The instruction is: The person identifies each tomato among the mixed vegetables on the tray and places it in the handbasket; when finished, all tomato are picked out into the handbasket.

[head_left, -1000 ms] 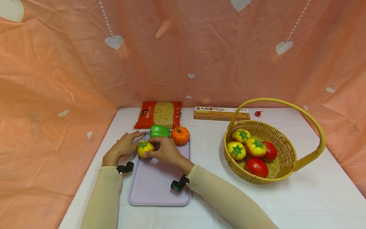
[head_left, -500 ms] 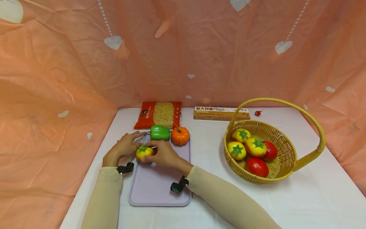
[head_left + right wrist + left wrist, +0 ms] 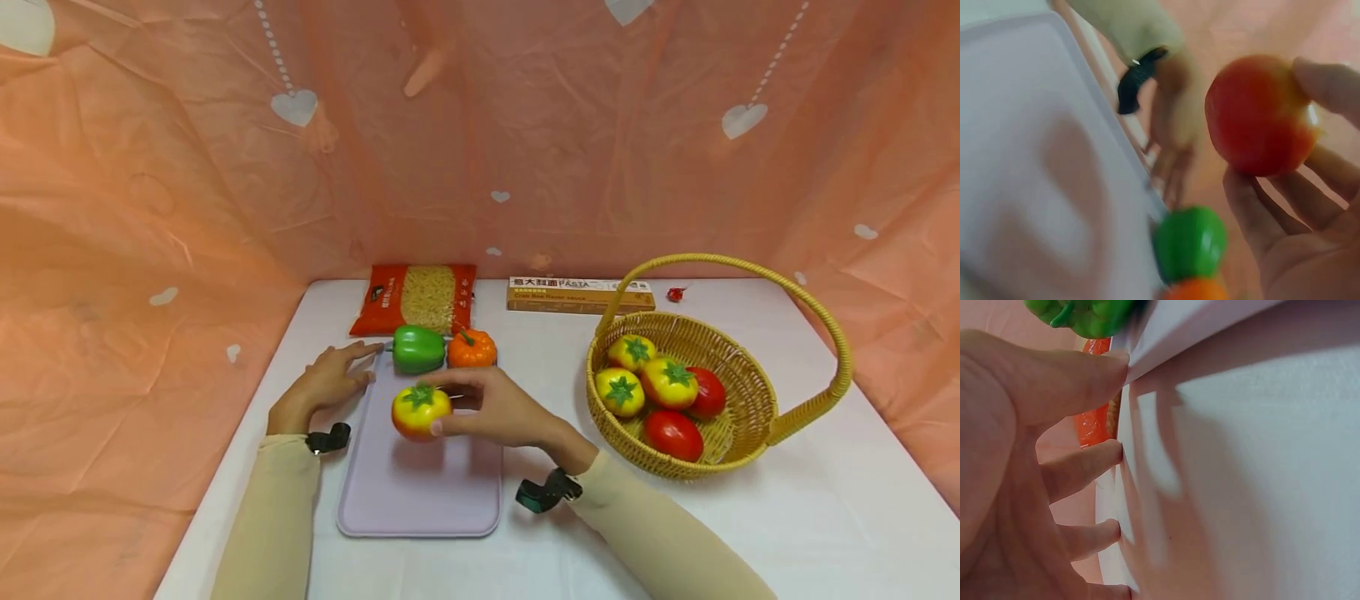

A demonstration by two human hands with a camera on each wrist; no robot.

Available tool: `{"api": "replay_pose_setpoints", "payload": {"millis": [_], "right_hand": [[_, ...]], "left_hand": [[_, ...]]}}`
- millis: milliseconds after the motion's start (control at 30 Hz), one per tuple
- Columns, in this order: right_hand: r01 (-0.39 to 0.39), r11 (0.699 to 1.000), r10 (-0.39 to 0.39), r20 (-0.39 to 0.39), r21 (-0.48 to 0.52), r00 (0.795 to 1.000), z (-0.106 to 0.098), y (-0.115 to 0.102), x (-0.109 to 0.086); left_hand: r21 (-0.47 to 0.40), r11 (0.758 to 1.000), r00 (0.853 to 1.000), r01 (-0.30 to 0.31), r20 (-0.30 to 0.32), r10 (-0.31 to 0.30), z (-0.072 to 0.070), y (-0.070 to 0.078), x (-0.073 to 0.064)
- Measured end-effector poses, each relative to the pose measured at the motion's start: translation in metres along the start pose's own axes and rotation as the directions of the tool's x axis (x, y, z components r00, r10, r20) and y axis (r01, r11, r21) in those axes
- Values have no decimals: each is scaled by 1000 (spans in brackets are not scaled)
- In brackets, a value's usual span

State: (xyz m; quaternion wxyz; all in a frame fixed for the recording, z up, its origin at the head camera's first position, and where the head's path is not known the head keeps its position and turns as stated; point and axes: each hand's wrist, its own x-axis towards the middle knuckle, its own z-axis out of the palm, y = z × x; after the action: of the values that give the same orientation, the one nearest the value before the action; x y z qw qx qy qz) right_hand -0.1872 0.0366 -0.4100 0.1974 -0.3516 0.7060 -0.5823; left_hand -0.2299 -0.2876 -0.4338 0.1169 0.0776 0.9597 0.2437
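A yellow-and-red tomato [image 3: 422, 412] with a green star-shaped calyx is pinched between the thumb and fingers of my right hand [image 3: 495, 408]. It is raised above the lilac tray [image 3: 420, 500], and in the right wrist view its red underside shows. My left hand [image 3: 324, 385] lies at the tray's left edge, its fingers spread and its fingertips down on the white cloth. In the left wrist view the thumb [image 3: 1066, 381] reaches the tray's rim. On the tray's far end sit a green bell pepper [image 3: 417, 349] and a small orange pumpkin [image 3: 472, 349].
To the right stands a wicker basket [image 3: 738, 354] with a tall handle, holding several yellow and red tomatoes [image 3: 674, 435]. Behind the tray lies a red bag of pasta [image 3: 427, 298]. A pasta box [image 3: 577, 297] and a small red item [image 3: 676, 294] are along the back.
My right hand has lifted the tomato off the tray's left side and carried it right, away from my left hand. The left hand has stayed in place.
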Motion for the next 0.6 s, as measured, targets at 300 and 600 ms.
{"api": "replay_pose_setpoints", "payload": {"millis": [300, 600], "right_hand": [[-58, 998, 60, -172, 17, 983, -60, -9, -90], [-88, 994, 61, -362, -59, 930, -108, -7, -164]], "left_hand": [[-4, 1000, 1000, -12, -4, 12, 0, 0, 1], [-19, 1000, 1000, -9, -4, 9, 1, 0, 0]]}}
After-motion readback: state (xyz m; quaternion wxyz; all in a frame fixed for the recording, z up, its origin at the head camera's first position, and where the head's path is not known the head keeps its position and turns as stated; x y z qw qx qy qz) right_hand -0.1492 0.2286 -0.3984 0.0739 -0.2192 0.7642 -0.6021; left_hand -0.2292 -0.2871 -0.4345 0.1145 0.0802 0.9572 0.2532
